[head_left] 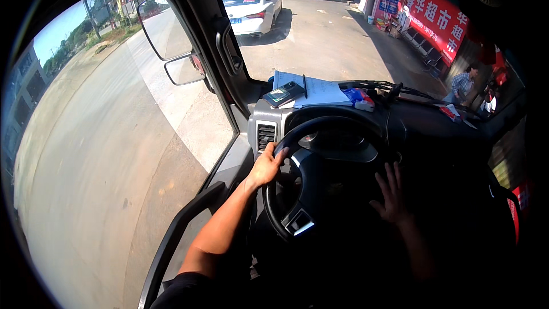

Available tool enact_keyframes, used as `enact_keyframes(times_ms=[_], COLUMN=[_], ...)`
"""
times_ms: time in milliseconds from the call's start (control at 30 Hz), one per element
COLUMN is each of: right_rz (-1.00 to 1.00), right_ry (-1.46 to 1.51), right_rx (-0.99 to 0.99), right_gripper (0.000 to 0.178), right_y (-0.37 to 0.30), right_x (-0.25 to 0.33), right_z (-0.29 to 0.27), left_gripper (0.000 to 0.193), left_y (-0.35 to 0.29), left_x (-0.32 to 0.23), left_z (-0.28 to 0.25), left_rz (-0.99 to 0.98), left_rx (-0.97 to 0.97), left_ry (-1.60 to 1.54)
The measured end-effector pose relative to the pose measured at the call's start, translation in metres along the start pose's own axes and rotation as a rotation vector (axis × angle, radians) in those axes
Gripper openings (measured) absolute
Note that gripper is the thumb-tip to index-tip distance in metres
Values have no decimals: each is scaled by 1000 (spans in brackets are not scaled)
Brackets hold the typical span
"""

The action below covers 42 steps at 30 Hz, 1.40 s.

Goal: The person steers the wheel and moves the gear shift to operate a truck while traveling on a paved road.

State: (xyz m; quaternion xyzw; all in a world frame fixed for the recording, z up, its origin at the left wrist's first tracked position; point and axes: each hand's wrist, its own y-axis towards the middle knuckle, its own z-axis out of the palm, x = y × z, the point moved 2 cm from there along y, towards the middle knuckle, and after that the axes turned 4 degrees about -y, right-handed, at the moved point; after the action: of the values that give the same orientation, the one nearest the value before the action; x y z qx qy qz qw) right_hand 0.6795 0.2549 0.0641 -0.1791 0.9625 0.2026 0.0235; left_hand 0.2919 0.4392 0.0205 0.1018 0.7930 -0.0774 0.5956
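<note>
My left hand (266,167) is wrapped round the left side of a black steering wheel (326,124). In deep shadow at the right, my right hand (392,197) is raised with its fingers spread, near the wheel's right side; nothing shows in it. Beyond the wheel, on the dashboard top, lie white written sheets (329,92) with a dark pen (305,86) across them. A dark phone-like device (285,94) rests at their left corner. Beside the sheets sits a crumpled red, blue and white packet (360,99). The wheel's lower right part is lost in darkness.
A white car (250,10) stands ahead on the paved ground. To the left are the side mirrors (166,28) and the door's black grab bar (183,223). A person in a checked shirt (460,86) is outside at the right, below a red banner (437,20).
</note>
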Motion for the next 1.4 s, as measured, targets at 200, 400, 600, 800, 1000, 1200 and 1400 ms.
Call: enact_keyframes(times_ms=[200,400,600,800,1000,1200,1400], right_rz=[249,20,-42,-94,-19,-25,-52], right_ry=[368,102,7,107,156,140,166], right_rx=[69,163,64,-42,-108,-27,-49], right_gripper=[75,74,78,75,78,82,84], right_y=[139,251,254,243,236,240,239], right_x=[-48,56,120,91,55,54,46], right_z=[24,34,49,68,85,88,94], left_gripper=[60,76,55,30,66,41,44], left_y=[-148,-245,-221,-132,-76,-92,-90], left_x=[39,33,-33,-132,-4,41,57], left_z=[56,132,137,107,88,108,105], left_rz=[-142,-565,-113,370,380,-203,559], left_rx=[-407,224,927,261,-719,-502,-424], left_ry=[-190,-161,54,79,793,-232,693])
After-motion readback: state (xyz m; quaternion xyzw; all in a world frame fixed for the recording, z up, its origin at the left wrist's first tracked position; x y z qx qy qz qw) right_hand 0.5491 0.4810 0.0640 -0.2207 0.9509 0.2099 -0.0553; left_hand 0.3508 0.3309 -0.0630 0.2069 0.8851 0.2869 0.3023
